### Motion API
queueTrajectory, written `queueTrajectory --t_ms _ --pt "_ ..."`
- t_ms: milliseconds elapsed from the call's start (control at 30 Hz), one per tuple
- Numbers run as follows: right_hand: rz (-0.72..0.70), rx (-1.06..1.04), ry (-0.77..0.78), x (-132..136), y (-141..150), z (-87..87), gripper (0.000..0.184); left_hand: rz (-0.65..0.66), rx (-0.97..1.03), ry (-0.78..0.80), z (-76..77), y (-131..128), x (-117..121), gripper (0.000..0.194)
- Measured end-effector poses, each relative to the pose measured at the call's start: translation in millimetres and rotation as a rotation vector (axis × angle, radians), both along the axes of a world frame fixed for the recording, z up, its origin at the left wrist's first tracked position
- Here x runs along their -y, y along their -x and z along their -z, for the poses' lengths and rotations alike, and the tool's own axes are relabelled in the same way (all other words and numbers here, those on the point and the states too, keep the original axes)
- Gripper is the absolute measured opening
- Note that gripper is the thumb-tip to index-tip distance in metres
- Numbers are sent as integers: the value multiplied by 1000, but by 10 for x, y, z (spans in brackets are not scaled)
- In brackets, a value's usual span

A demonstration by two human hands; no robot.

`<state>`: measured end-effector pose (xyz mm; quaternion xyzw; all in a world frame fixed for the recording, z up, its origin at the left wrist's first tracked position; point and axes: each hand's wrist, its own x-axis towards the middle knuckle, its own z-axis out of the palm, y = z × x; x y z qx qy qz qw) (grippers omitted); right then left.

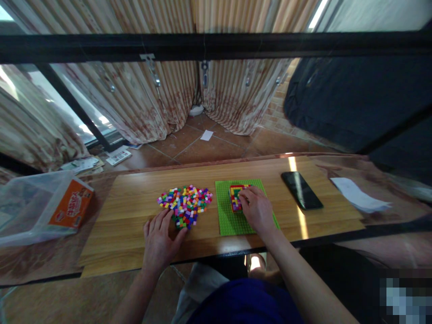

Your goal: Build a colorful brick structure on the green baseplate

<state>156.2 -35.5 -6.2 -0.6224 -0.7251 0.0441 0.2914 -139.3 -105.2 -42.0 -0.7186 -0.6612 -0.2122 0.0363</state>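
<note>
On the green studded baseplate point(226, 225) stands a small square block structure point(235, 204) built of red, yellow, purple and other coloured bricks. My right hand point(257, 208) reaches over its right side, fingers pinched together at its top; whatever lies between the fingertips is hidden. To the left, a loose pile of small multicoloured bricks point(189, 200) is spread on the wooden board. My left hand point(162, 238) rests at the lower left edge of that pile, thumb and fingers apart, with its fingertips by the nearest bricks.
A black phone point(302, 190) lies right of the baseplate on the wooden board point(128, 225). Farther right are white papers point(359, 194). At the left sits a clear plastic box point(33, 202) with an orange label. A dark metal rail point(216, 46) crosses in front of striped curtains.
</note>
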Motion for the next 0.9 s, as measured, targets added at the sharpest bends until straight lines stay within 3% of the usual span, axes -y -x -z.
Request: queueTrajectory --t_ms 267,900 --pt "-81 48 -25 -13 38 7 24 5 7 -14 2 4 -2 55" --pt "-59 -189 -55 -55 -53 106 22 -4 -4 -4 10 -1 1 56"
